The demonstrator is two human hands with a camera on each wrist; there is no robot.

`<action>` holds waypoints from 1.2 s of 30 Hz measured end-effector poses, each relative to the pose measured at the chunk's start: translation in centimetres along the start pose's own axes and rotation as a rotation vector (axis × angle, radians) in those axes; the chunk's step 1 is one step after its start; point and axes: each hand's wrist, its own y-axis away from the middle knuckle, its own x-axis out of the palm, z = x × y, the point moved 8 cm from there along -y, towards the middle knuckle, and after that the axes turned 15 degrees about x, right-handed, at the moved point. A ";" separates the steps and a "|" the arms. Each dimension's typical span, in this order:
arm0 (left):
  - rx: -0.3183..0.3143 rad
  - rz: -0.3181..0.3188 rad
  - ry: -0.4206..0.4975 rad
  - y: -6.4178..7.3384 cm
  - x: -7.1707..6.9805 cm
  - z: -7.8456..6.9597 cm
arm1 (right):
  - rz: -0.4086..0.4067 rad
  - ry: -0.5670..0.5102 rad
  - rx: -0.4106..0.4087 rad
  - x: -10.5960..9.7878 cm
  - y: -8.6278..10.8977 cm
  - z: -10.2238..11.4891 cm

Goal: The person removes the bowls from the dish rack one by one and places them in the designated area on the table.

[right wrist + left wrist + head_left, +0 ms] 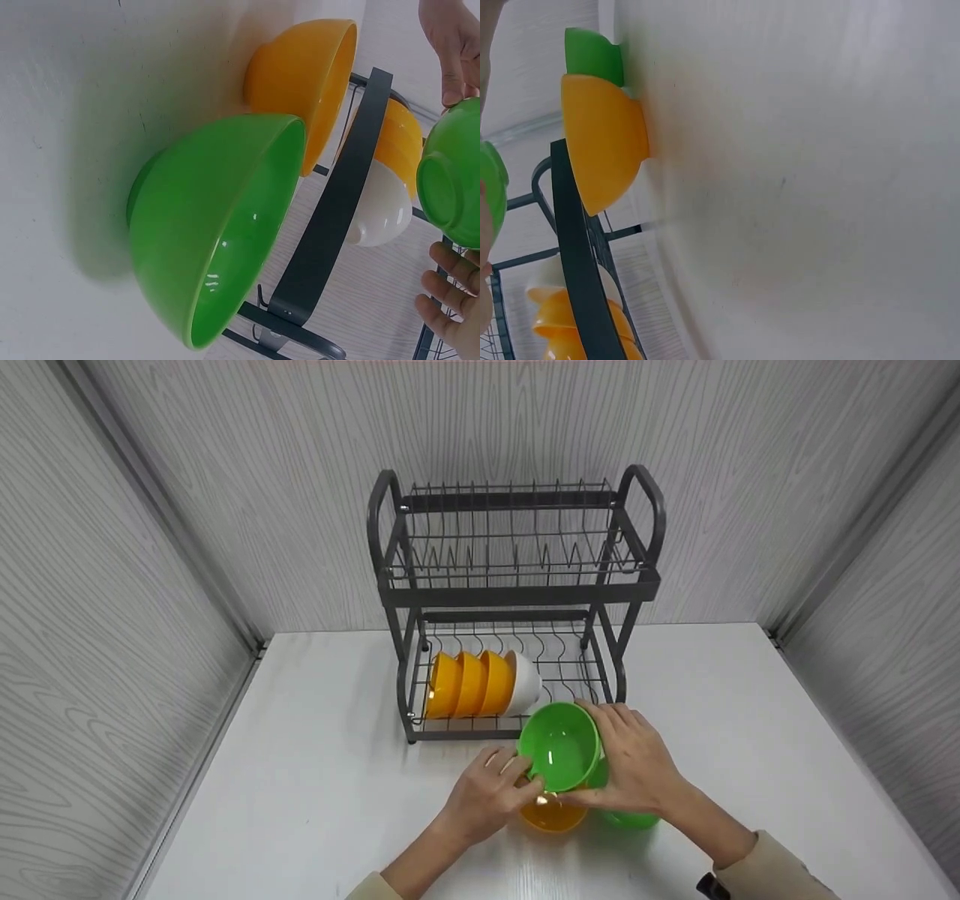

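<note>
A green bowl (559, 746) is held up in front of the rack, its inside facing the head camera. My left hand (491, 791) pinches its rim at the lower left. Around the bowl's right side my right hand (637, 757) holds it, thumb below and fingers at the upper edge. Below the hands an orange bowl (292, 75) stands upright on the table, with a second green bowl (202, 217) upright to its right. In the head view both are partly hidden by the held bowl and my right hand.
A dark two-tier dish rack (517, 596) stands at the back of the white table (322, 795). On its lower tier, several orange bowls (469, 686) and a white bowl (526, 686) sit on edge in a row at the left. The upper tier shows bare wires.
</note>
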 end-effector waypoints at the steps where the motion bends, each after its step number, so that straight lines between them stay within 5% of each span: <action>1: 0.007 -0.004 -0.006 0.0 0.0 0.0 | 0.003 0.000 0.004 0.0 0.0 -0.1; 12: 0.055 -0.021 -0.035 -0.1 -0.3 0.2 | 0.006 -0.003 -0.018 -0.5 0.1 -0.3; 26: 0.127 0.076 -0.032 0.1 0.0 -0.4 | 0.151 0.094 -0.038 -0.2 -0.4 0.7; 36: 0.165 0.087 -0.046 0.0 0.0 -0.6 | 0.229 0.188 -0.080 0.8 -0.8 1.0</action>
